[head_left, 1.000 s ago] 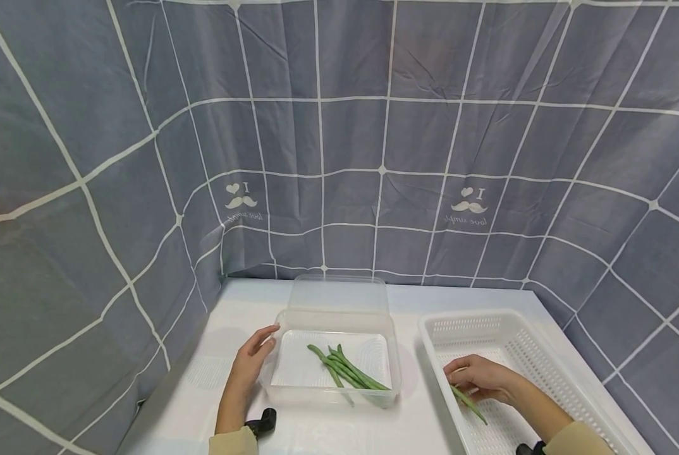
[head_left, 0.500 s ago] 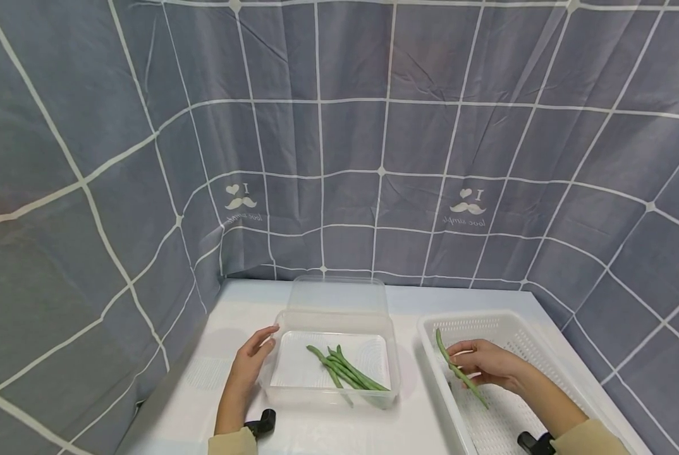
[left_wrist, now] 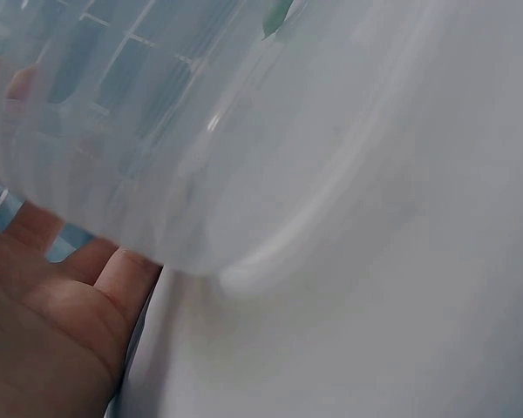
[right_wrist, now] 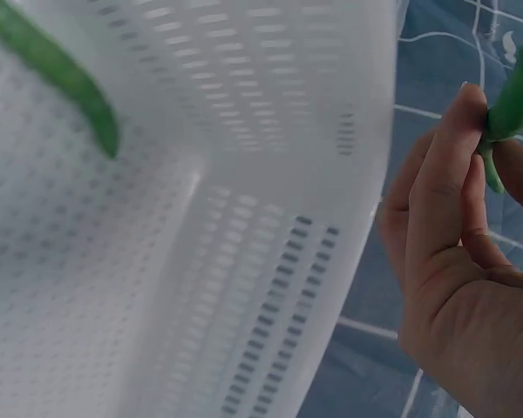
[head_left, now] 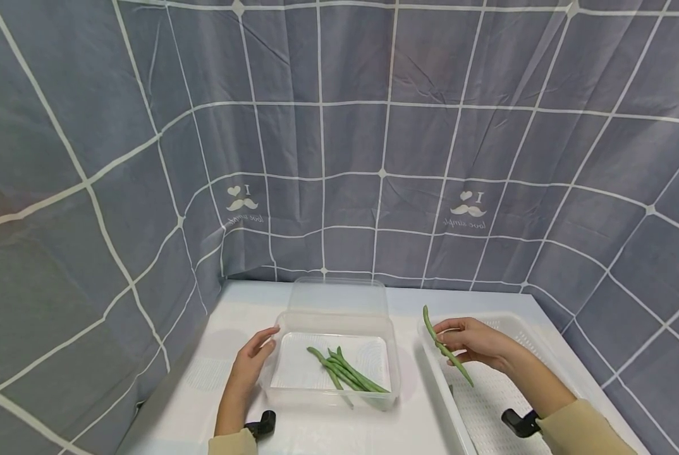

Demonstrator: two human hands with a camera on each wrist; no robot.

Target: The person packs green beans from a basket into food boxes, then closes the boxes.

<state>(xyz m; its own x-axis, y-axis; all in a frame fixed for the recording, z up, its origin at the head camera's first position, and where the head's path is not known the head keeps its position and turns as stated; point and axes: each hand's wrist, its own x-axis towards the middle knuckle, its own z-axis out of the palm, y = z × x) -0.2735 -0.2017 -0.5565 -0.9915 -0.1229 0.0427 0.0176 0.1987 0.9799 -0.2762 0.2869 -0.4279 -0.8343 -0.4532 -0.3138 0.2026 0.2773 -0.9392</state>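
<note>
My right hand (head_left: 478, 341) pinches a green bean (head_left: 461, 366) between thumb and fingers, over the left rim of the white perforated basket (head_left: 535, 379). In the right wrist view the bean (right_wrist: 512, 96) shows end-on at the fingertips. Another green bean (right_wrist: 65, 70) lies inside the basket. My left hand (head_left: 250, 360) rests against the left wall of a clear plastic box (head_left: 302, 398), fingers relaxed along its side. A small pile of green beans (head_left: 348, 370) lies in that box. Through its cloudy wall, the left wrist view shows one bean tip (left_wrist: 277, 16).
A clear lid (head_left: 338, 296) lies on the white table (head_left: 226, 341) behind the box. A strip of table separates box from basket. A grey curtain (head_left: 351, 139) with white grid lines hangs around the back and sides.
My right hand has lifted the green bean up out of the basket and moved it left toward the basket's rim. My left hand and the box stay put.
</note>
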